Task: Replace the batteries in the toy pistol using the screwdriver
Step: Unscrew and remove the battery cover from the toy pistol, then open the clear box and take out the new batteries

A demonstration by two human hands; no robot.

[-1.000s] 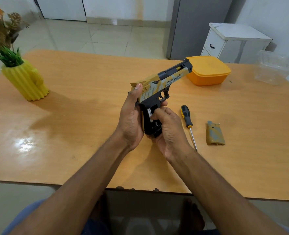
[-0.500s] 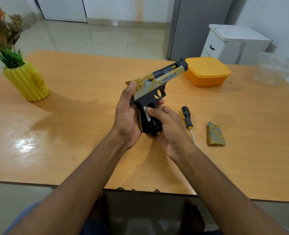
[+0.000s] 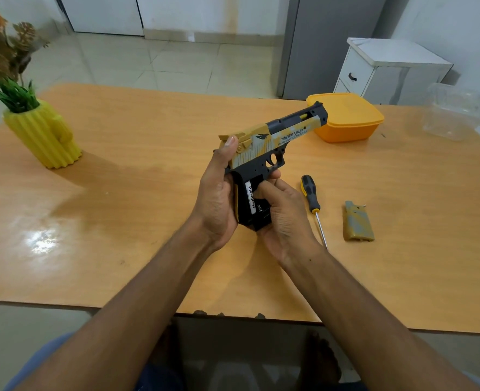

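Yellow pistol [image 3: 272, 145]: left hand [image 3: 216, 193] grips its rear.
Right hand [image 3: 283, 218]: thumb presses battery [image 3: 250, 200] into grip.
Risk: battery may spring out if pressed crooked.

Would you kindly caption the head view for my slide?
Both hands hold the toy pistol, its grip cover off beside the screwdriver.

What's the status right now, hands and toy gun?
Left hand grips toy pistol. Right hand fingers at open grip, battery showing. Grip cover off, screwdriver on table. Nothing blocking.
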